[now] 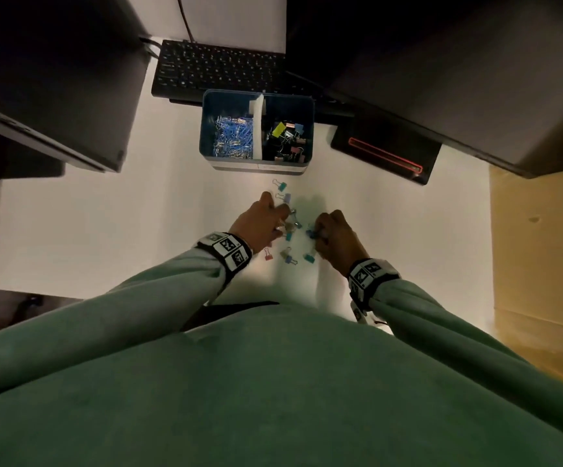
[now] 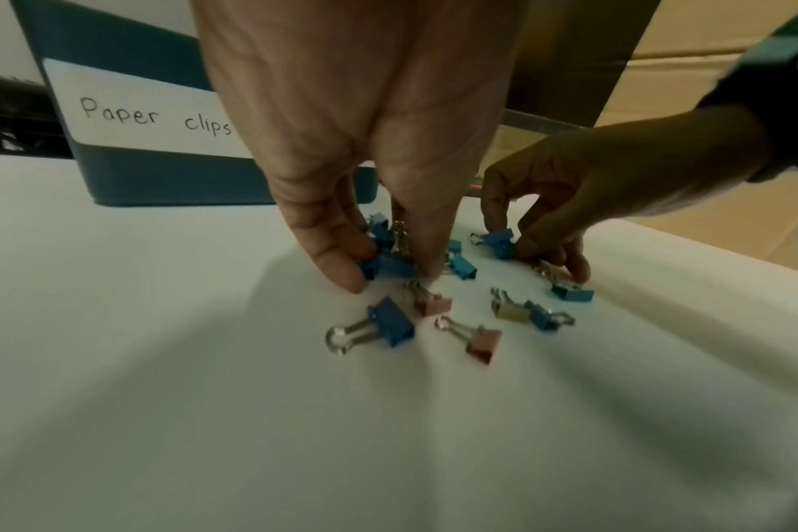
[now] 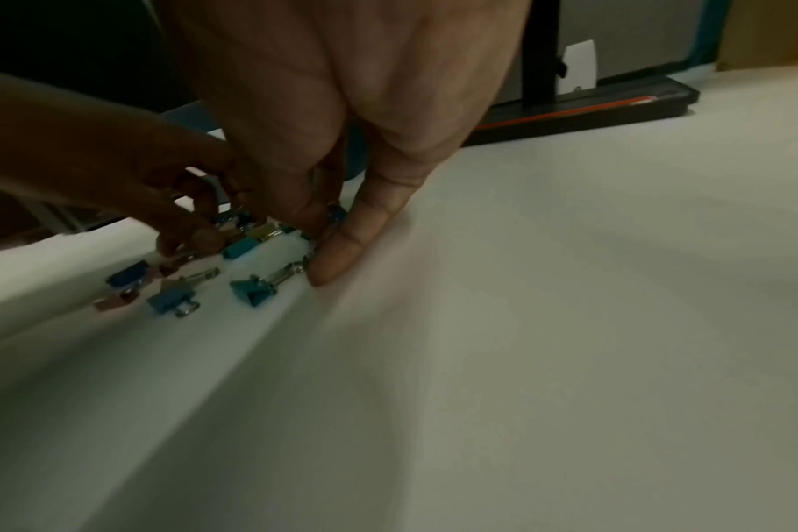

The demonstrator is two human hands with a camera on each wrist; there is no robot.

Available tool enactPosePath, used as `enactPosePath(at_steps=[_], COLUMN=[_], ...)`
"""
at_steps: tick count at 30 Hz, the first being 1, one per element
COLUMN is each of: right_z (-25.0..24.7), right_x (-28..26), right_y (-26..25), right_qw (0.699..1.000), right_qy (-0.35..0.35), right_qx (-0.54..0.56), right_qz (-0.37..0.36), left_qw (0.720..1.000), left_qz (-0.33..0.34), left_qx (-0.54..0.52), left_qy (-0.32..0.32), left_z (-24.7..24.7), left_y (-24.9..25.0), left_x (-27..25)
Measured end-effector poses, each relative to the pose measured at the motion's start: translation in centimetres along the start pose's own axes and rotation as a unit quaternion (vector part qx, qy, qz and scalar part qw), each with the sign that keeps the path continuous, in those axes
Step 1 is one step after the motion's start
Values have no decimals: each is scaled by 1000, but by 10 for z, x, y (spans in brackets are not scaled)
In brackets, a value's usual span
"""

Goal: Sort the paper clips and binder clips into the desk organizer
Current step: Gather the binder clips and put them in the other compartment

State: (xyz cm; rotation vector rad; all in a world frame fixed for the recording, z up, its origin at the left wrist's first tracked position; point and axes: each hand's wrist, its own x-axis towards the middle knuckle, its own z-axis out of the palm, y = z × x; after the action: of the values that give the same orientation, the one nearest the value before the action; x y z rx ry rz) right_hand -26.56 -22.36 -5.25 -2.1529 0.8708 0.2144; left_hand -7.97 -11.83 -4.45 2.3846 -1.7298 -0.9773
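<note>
Just in front of the desk organizer, small binder clips lie scattered on the desk; both hands, left hand and right hand, pinch blue ones—judged light, rigid, slippery, best gripped across the body.

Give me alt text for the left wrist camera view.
The left hand pinches blue binder clips off a white desk, while the right hand pinches another blue clip nearby. More clips lie loose; behind stands a blue organizer labelled "Paper clips".
</note>
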Motion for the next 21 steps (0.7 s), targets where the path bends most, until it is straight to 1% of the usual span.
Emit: enactPosePath(at_steps=[4, 7, 9, 12, 14, 15, 17, 19, 21], right_z=[2, 1, 0, 1, 2, 2, 1, -2, -3], right_x=[3, 5, 5, 4, 4, 4, 3, 3, 3], right_y=[-3, -2, 0, 3, 3, 3, 3, 5, 6], right_qw=[999, 1000, 1000, 999, 998, 998, 997, 998, 1000], right_qy=[-8, 1, 10, 27, 26, 25, 29, 31, 19], right_qx=[-48, -20, 1, 36, 47, 50, 53, 49, 15], right_qz=[-8, 1, 7, 21, 34, 38, 37, 29, 14], left_qw=[999, 994, 984, 972, 961, 958, 962, 969, 970], left_qz=[13, 11, 9, 21, 10, 1, -18, -23, 2], left_qx=[-33, -109, -173, -197, -205, -206, -187, -147, -127], left_qy=[-9, -1, 42, 130, 184, 201, 199, 199, 208], left_z=[-4, -11, -22, -58, -89, -102, -119, -121, -109], left_y=[-4, -7, -1, 11, 17, 18, 20, 22, 26], left_x=[7, -1, -8, -4, 9, 18, 32, 35, 28])
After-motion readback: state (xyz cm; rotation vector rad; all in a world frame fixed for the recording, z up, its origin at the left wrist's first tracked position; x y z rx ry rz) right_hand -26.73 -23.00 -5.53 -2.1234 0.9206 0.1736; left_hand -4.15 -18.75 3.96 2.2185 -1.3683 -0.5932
